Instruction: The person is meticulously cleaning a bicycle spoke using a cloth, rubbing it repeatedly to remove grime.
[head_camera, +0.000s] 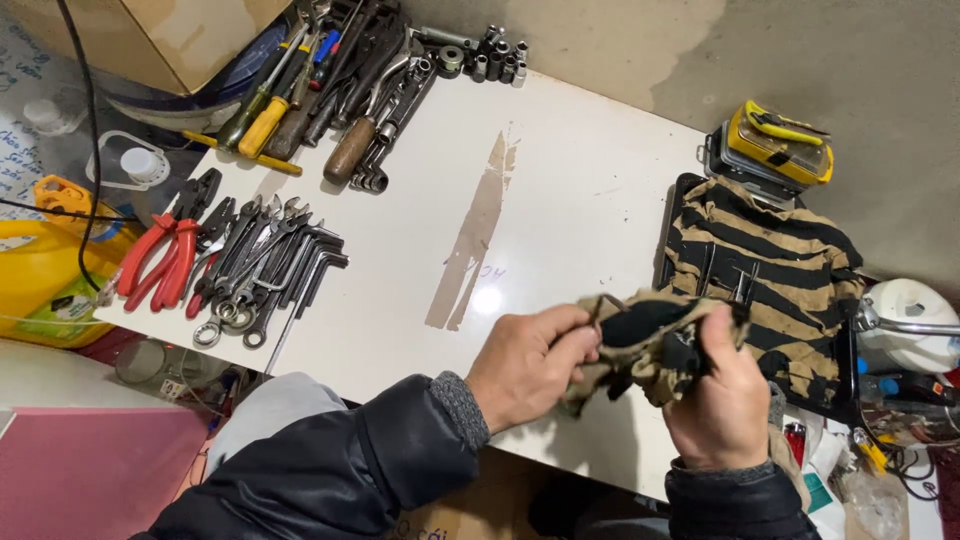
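Over the near edge of a white table (560, 190), my left hand (528, 363) and my right hand (722, 398) both grip a crumpled tan-and-black striped rag (650, 335). A small bent metal tool, maybe a hex key (603, 303), pokes out of the rag by my left fingers. A larger piece of the same striped cloth (770, 270) lies spread at the table's right end, with a few thin metal tools on it.
Red-handled pliers (165, 250) and a pile of wrenches and hex keys (265, 270) lie at the left. Screwdrivers and spanners (330, 80) and sockets (490, 55) sit at the far edge. A yellow case (780, 140) sits far right, a yellow jug (40, 270) at the left.
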